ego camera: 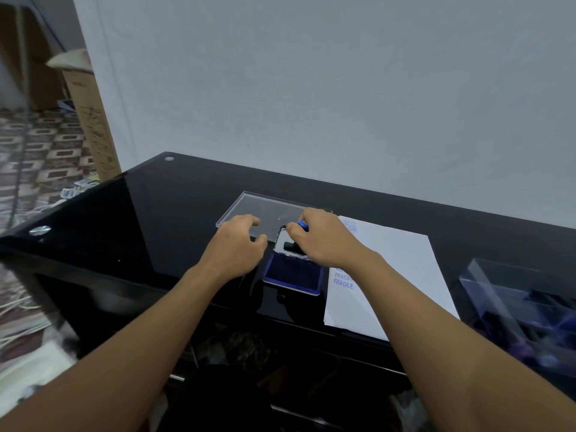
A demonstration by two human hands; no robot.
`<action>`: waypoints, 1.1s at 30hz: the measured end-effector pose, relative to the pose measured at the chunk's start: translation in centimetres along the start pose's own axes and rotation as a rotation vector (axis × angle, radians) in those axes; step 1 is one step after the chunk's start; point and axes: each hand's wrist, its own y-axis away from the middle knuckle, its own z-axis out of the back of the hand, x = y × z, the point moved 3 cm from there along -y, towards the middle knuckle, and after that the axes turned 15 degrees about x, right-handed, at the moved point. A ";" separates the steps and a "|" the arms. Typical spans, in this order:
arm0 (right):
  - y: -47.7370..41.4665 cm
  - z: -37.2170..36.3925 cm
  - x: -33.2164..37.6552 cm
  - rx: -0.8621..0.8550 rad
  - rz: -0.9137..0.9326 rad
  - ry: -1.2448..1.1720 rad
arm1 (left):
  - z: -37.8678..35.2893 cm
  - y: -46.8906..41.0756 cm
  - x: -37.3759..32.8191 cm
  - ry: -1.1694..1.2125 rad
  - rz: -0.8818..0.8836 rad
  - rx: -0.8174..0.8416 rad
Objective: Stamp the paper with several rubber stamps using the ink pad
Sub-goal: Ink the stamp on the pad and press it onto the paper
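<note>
An open blue ink pad [293, 274] lies on the black glass table [162, 219], its lid raised behind it. My right hand [324, 241] grips a rubber stamp with a blue knob [303, 225] above the pad's far edge. My left hand [241, 244] hovers just left of the pad with fingers loosely curled and nothing in it. A white paper [396, 275] lies to the right of the pad, with blue stamped marks including "FRAGILE" [343, 282] near its left edge and another mark at its top left corner.
A clear plastic lid [249, 204] lies flat behind the hands. A clear plastic box [523, 310] with dark and blue items inside, blurred, stands at the right. The wall runs close behind the table. Cardboard boxes and patterned floor are to the left.
</note>
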 end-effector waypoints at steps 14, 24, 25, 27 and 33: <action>-1.9 -2.8 0.2 0.144 -0.011 0.181 | -2.4 -1.0 3.2 -0.296 0.055 0.065; -1.7 -3.6 0.4 0.109 0.014 0.224 | -2.8 -0.8 3.4 -0.332 0.046 0.038; -1.6 -3.8 0.5 0.100 0.021 0.237 | -2.8 -0.8 3.5 -0.337 0.049 0.038; -1.6 -4.1 0.5 0.079 0.044 0.272 | -2.9 -0.8 3.5 -0.346 0.053 0.039; -1.4 -4.5 0.6 0.061 0.050 0.257 | -3.0 -0.8 3.5 -0.359 0.058 0.037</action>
